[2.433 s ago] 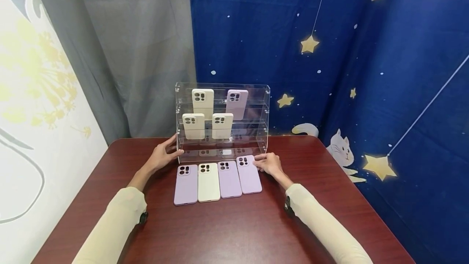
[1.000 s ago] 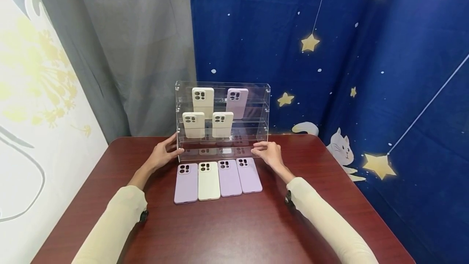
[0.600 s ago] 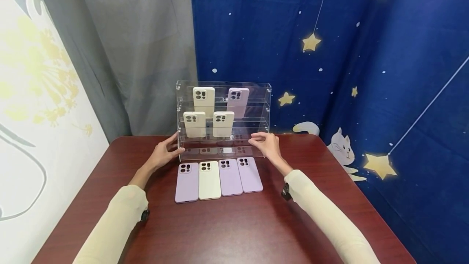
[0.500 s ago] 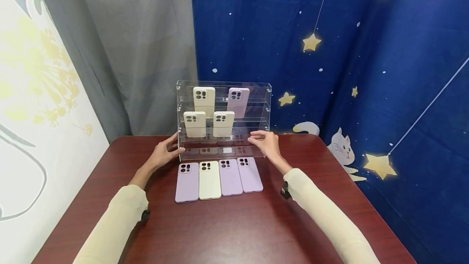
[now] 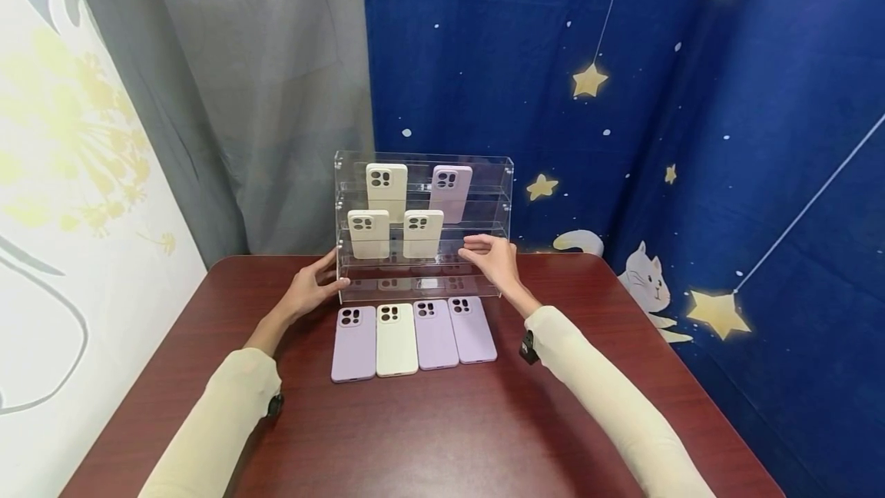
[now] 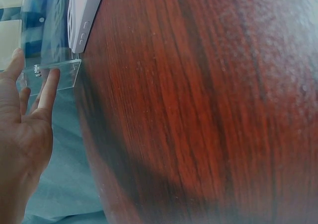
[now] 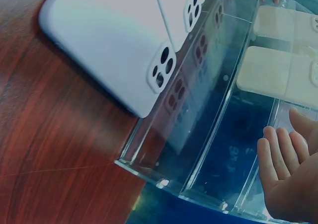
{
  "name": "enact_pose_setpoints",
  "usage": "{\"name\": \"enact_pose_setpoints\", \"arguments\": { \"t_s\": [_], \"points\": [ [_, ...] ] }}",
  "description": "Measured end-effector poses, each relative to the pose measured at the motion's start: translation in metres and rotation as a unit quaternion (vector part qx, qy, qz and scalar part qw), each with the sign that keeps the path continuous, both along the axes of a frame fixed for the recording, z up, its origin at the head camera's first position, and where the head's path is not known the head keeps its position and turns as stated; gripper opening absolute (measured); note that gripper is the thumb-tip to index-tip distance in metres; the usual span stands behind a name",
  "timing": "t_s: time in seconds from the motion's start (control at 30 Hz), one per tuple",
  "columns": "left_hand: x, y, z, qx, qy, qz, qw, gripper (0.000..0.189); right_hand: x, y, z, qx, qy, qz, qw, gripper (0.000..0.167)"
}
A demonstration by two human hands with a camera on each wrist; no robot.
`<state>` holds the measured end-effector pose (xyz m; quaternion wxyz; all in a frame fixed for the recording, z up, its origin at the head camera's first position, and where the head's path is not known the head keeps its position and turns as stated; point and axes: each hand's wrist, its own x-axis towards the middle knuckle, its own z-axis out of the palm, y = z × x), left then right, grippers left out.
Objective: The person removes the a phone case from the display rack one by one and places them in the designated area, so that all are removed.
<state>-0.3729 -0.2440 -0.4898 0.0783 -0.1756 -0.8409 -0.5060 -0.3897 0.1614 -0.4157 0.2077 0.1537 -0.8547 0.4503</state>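
Note:
A clear acrylic display stand [image 5: 494, 283] with stepped tiers stands towards the back of the table. My left hand [image 5: 304, 294] holds its left side panel, thumb at the front edge and fingers on the outer side. My right hand [image 5: 494, 260] is in front of the stand's right half, fingers together and slightly bent, nothing held. Cream phone cases [image 5: 369, 235] stand on the tiers, with one lilac phone case [image 5: 451, 194] at the top right. Laid flat before the stand are lilac cases [image 5: 473, 333] and one cream case [image 5: 397, 340], side by side in a row.
The dark red wooden table [image 5: 442, 436] reaches back to grey curtains [image 5: 276, 98] and a blue starry curtain [image 5: 484, 60]. A pale patterned panel [image 5: 83, 198] is on the left. The stand's front edge [image 7: 149, 110] lies close to the flat cases' camera ends.
My right hand has left the rightmost lilac case and risen up and leftwards in front of the stand's lower tiers. The left hand stays at the side panel.

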Motion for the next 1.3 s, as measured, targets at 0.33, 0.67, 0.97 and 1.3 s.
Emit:
{"name": "enact_pose_setpoints", "arguments": {
  "t_s": [0.33, 0.67, 0.97, 1.3],
  "points": [
    [-0.001, 0.0, -0.001, -0.005, -0.003, 0.0, 1.0, 0.085, -0.001, -0.016, 0.012, -0.009, -0.004, 0.005, 0.9999, 0.037],
    [0.001, -0.001, 0.0, 0.003, -0.007, -0.002, 1.0, 0.084, -0.007, -0.031, 0.02, -0.024, -0.01, 0.016, 0.9995, 0.04],
    [0.013, 0.005, 0.011, 0.018, -0.011, -0.012, 0.9997, 0.083, -0.012, -0.044, 0.023, -0.046, -0.011, 0.036, 0.9982, 0.041],
    [0.001, -0.001, -0.002, 0.01, -0.005, -0.006, 0.9999, 0.085, -0.017, -0.052, 0.026, -0.026, -0.007, 0.022, 0.9994, 0.039]
  ]
}}
